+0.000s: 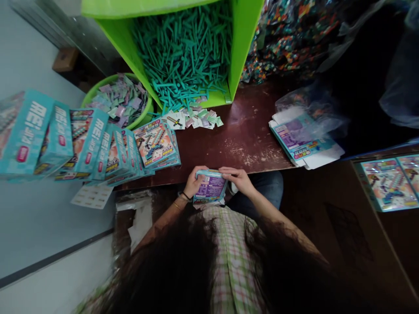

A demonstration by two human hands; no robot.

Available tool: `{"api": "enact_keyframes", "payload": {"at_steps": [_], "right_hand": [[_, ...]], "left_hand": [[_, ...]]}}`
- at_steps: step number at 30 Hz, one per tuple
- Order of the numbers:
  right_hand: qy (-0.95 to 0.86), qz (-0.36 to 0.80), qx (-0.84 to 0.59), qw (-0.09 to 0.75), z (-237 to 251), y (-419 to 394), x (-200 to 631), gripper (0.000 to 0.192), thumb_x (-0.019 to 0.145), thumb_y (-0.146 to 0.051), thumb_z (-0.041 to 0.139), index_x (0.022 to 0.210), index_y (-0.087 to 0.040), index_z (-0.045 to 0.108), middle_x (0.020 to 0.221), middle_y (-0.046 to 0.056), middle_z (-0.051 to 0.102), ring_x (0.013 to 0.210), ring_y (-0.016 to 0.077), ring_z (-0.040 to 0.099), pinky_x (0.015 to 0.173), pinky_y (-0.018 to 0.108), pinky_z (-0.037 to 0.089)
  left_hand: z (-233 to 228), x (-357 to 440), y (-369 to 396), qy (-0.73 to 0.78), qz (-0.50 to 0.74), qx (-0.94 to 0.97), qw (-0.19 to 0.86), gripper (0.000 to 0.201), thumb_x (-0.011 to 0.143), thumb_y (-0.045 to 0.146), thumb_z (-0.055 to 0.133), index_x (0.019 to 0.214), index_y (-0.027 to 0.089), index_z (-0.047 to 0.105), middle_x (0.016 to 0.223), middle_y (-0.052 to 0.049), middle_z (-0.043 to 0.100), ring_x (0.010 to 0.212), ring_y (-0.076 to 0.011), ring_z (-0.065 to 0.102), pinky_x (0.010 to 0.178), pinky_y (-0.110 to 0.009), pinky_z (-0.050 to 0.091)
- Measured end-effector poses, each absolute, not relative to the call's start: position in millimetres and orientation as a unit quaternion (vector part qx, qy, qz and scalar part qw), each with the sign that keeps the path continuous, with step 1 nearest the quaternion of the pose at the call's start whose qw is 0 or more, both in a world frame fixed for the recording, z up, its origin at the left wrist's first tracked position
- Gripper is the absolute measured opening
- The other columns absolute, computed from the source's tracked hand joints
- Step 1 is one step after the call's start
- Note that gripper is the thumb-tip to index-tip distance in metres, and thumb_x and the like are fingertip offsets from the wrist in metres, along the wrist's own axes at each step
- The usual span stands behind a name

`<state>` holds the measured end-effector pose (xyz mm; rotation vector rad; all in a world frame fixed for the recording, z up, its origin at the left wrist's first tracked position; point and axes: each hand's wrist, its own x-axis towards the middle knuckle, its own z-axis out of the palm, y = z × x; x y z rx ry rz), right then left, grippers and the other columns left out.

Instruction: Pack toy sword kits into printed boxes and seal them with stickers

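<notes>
Both hands hold one small teal toy box (210, 187) with a purple printed face, just off the near edge of the brown table (248, 139). My left hand (193, 182) grips its left end, thumb across the top. My right hand (238, 179) grips the right end, fingers curled over the upper edge. The box sits above my lap, over a plaid shirt.
A row of finished teal boxes (65, 139) leans at the left. A green crate (242, 48) holds teal plastic sticks (183, 48). A green bowl (94, 89) holds small packets. Flat box blanks (301, 139) lie right, more boxes (389, 181) far right.
</notes>
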<state>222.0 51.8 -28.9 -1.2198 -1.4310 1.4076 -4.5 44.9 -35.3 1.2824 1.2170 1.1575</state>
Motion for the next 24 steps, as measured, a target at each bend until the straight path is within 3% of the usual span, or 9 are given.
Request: {"api": "enact_keyframes", "payload": {"at_steps": [7, 10, 12, 14, 17, 19, 21, 24], "right_hand": [[-0.703, 0.437, -0.411, 0.382, -29.4, 40.6, 209.4, 0.037, 0.099, -0.049, 0.062, 0.125, -0.028, 0.077, 0.141, 0.011, 0.067, 0.132, 0.0280, 0.062, 0.116, 0.054, 0.046], [-0.677, 0.430, -0.443, 0.402, -16.5, 44.1, 214.4, 0.063, 0.095, -0.058, 0.064, 0.149, -0.025, 0.059, 0.157, 0.014, 0.052, 0.143, 0.0306, 0.052, 0.118, 0.053, 0.045], [-0.667, 0.440, -0.454, 0.395, 4.9, 50.6, 220.6, 0.074, 0.092, -0.061, 0.067, 0.154, -0.023, 0.051, 0.149, 0.014, 0.059, 0.135, 0.0320, 0.059, 0.112, 0.050, 0.051], [-0.696, 0.395, -0.465, 0.379, 29.9, 55.0, 223.9, 0.065, 0.094, -0.055, 0.066, 0.150, -0.024, 0.055, 0.136, 0.011, 0.068, 0.122, 0.0315, 0.066, 0.106, 0.048, 0.055], [-0.763, 0.231, -0.498, 0.340, 49.7, 57.1, 215.5, 0.054, 0.097, -0.040, 0.064, 0.149, -0.025, 0.057, 0.146, 0.013, 0.062, 0.131, 0.0352, 0.059, 0.113, 0.055, 0.047], [-0.811, 0.195, -0.474, 0.283, 42.6, 66.4, 203.3, 0.051, 0.098, -0.037, 0.063, 0.147, -0.024, 0.060, 0.148, 0.015, 0.061, 0.134, 0.0355, 0.057, 0.113, 0.055, 0.047], [-0.837, 0.227, -0.446, 0.222, 25.5, 94.0, 193.4, 0.041, 0.100, -0.038, 0.059, 0.138, -0.023, 0.067, 0.134, 0.015, 0.070, 0.122, 0.0310, 0.065, 0.105, 0.047, 0.053], [-0.811, 0.202, -0.522, 0.171, 2.9, 167.5, 193.0, 0.039, 0.107, -0.032, 0.041, 0.127, -0.020, 0.072, 0.122, 0.014, 0.075, 0.113, 0.0259, 0.066, 0.101, 0.039, 0.053]], "left_hand": [[-41.1, -1.6, 47.2, 0.541, 0.488, 0.470, 0.498, 0.063, 0.073, 0.080, 0.073, 0.084, 0.017, 0.068, 0.093, -0.009, 0.073, 0.086, -0.0225, 0.070, 0.068, -0.033, 0.061], [-30.8, 3.2, 64.4, 0.557, 0.523, 0.427, 0.484, 0.060, 0.079, 0.078, 0.069, 0.087, 0.018, 0.067, 0.098, -0.008, 0.074, 0.082, -0.0208, 0.071, 0.067, -0.033, 0.062], [-15.6, 5.4, 82.8, 0.552, 0.583, 0.400, 0.442, 0.057, 0.086, 0.076, 0.063, 0.091, 0.019, 0.067, 0.102, -0.008, 0.074, 0.086, -0.0199, 0.072, 0.076, -0.034, 0.063], [3.6, 4.4, 100.9, 0.521, 0.636, 0.405, 0.401, 0.054, 0.092, 0.073, 0.057, 0.101, 0.021, 0.068, 0.113, -0.009, 0.073, 0.100, -0.0209, 0.072, 0.090, -0.036, 0.061], [27.5, -3.0, 114.1, 0.479, 0.673, 0.459, 0.326, 0.050, 0.100, 0.065, 0.050, 0.121, 0.023, 0.066, 0.128, -0.011, 0.069, 0.118, -0.0226, 0.068, 0.103, -0.038, 0.055], [32.2, -6.8, 110.0, 0.488, 0.669, 0.499, 0.256, 0.047, 0.104, 0.060, 0.046, 0.126, 0.023, 0.064, 0.130, -0.011, 0.067, 0.120, -0.0234, 0.067, 0.104, -0.040, 0.054], [25.9, -3.5, 98.1, 0.515, 0.615, 0.568, 0.185, 0.043, 0.106, 0.053, 0.043, 0.123, 0.021, 0.067, 0.126, -0.012, 0.069, 0.120, -0.0248, 0.066, 0.106, -0.044, 0.052], [6.0, 18.6, 75.0, 0.526, 0.409, 0.734, 0.132, 0.042, 0.102, 0.051, 0.053, 0.128, 0.020, 0.068, 0.131, -0.015, 0.070, 0.129, -0.0298, 0.062, 0.114, -0.052, 0.046]]}}
